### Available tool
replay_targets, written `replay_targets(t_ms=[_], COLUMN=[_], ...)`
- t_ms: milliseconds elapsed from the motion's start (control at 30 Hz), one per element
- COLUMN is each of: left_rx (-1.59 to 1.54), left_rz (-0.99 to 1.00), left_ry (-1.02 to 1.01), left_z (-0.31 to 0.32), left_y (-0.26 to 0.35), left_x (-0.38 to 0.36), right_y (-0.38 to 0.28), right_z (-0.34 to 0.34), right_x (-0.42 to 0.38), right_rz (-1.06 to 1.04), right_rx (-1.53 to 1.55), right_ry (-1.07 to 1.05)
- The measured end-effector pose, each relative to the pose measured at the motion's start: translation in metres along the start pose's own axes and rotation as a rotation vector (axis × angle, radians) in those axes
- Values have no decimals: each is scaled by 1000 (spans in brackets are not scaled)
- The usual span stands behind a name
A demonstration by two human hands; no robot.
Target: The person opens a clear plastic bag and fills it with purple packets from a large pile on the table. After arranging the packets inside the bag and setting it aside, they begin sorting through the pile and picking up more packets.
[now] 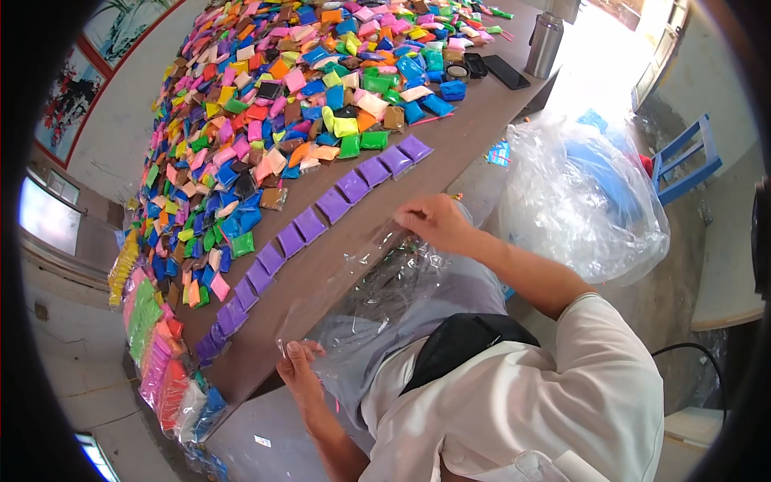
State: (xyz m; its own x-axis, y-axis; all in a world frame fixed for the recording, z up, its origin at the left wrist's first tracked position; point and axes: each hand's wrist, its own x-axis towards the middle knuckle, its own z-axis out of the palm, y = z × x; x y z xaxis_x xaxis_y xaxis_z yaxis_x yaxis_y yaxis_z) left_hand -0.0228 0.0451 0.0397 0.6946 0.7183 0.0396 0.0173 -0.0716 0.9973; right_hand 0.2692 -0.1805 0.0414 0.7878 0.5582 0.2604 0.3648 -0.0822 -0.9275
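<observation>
You are pinching a clear plastic sheet (377,281) at both ends: left hand (299,363) gripping its near corner, right hand (432,221) closing fingers on the far edge. It is lying across the table edge (321,277) (just beside the purple packet row (321,209)).

A row of purple packets (321,210) runs along the near edge of the brown tabletop (337,265), with a heap of blue, pink, green, orange, yellow and brown packets (273,104) behind it. At the far corner stand a silver flask (544,44) and a black phone (506,71). The clear plastic film (377,281) is colourless and glossy.
</observation>
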Motion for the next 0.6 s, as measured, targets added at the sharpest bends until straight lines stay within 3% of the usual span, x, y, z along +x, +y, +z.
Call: replay_targets(t_ms=[133,233,333,367,467,600], left_rx=[126,163,93,64,7,19], left_rz=[34,45,17,-1,26,-57], left_ry=[-95,-82,-10,16,8,34], left_z=[14,22,10,5,3,7], left_y=[13,15,6,3,11,0], left_x=[-2,0,8,8,4,-1], right_y=[9,11,-4,-15,1,-38], right_z=[-21,-18,-35,-40,-43,-33], right_x=[8,-2,-8,-11,-16,-17], right_rz=[406,444,487,417,97,-356], right_rx=[682,921,636,439,278,-161], right_ry=[-9,8,-53,-5,32,-95])
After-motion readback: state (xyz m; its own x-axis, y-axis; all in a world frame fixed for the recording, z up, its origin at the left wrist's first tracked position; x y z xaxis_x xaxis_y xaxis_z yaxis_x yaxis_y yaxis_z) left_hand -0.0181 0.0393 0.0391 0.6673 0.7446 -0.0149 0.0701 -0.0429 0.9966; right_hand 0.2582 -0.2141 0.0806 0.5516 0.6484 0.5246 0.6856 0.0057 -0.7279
